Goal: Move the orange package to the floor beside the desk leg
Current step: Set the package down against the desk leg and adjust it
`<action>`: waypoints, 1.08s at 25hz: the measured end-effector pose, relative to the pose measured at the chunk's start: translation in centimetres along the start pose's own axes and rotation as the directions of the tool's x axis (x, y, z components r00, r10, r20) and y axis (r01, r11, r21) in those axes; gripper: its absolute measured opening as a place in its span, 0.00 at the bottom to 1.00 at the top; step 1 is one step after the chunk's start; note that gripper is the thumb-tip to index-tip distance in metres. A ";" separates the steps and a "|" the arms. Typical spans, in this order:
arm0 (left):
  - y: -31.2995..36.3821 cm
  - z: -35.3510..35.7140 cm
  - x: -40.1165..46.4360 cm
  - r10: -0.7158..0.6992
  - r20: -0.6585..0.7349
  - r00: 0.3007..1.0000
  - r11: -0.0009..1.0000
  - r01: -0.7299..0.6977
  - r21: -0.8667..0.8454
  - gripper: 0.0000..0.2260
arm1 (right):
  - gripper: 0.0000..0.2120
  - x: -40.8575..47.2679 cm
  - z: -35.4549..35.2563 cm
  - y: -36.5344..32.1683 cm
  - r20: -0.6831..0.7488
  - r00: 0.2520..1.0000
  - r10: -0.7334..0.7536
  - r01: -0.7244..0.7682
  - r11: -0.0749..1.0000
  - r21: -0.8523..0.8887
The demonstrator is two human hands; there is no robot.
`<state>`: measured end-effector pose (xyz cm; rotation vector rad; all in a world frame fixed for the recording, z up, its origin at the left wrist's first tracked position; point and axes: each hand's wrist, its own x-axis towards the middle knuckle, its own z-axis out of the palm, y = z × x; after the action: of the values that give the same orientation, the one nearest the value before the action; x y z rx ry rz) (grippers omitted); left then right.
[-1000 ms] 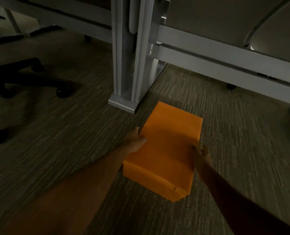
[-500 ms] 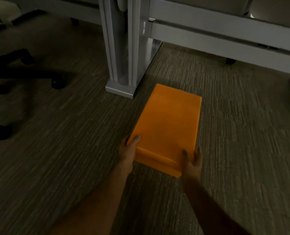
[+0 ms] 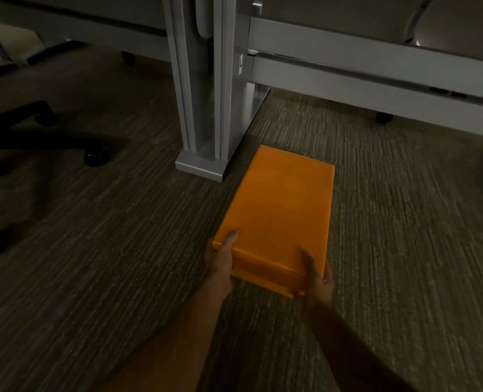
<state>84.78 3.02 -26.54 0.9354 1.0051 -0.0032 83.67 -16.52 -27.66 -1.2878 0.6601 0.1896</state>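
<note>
My arms: both of my bare arms come in from 6 o'clock, at the bottom of the view, and reach forward.

My left hand [image 3: 220, 258]: it holds the near left corner of the orange package [image 3: 279, 213]. My thumb lies on top and my other fingers go under, where I cannot see them.

My right hand [image 3: 316, 278]: it holds the near right corner of the same package. My thumb is on top and my fingers wrap round the edge.

Orange package: it is a flat orange box shape, right in the middle of the view, with its long side pointing away from me toward 12 o'clock. The far end is down on the floor [image 3: 93, 278]. I cannot tell if the near end lies flat or is a bit lifted in my hands.

Floor: it is a dark carpet with thin stripes, all around the package.

Desk leg [image 3: 203, 108]: it is grey and stands up straight at 11 o'clock from the package. Its foot is just beside the far left corner of the package, with a thin gap of carpet between them.

Chair base [image 3: 36, 137]: it is black with little wheels, far off at 9 o'clock.

Grey rails [image 3: 376, 80]: they run along the back from 12 to 2 o'clock.
</note>
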 end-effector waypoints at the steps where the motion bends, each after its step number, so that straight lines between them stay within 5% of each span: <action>1: 0.6 0.4 0.6 0.001 0.013 1.000 1.000 -0.001 -0.003 0.22 | 0.36 0.6 0.5 -0.4 0.019 1.000 -0.003 0.003 1.000 -0.005; 18: 6.2 2.6 8.5 0.116 0.029 0.993 0.992 -0.117 0.054 0.20 | 0.37 8.1 7.0 -3.0 0.147 0.988 -0.050 0.073 0.985 -0.159; 22: 7.2 3.3 8.4 0.275 -0.021 0.961 0.959 -0.272 0.082 0.14 | 0.37 9.4 7.1 -5.4 0.202 0.975 -0.090 0.159 0.921 -0.357; 27: 7.4 4.9 7.9 0.429 -0.112 0.896 0.890 -0.399 0.220 0.23 | 0.41 9.1 8.6 -6.2 0.224 0.939 -0.260 0.340 0.799 -0.497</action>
<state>95.73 7.48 -26.33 1.3332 0.9417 0.3455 96.96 -12.39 -26.47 -1.8772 0.2663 0.2084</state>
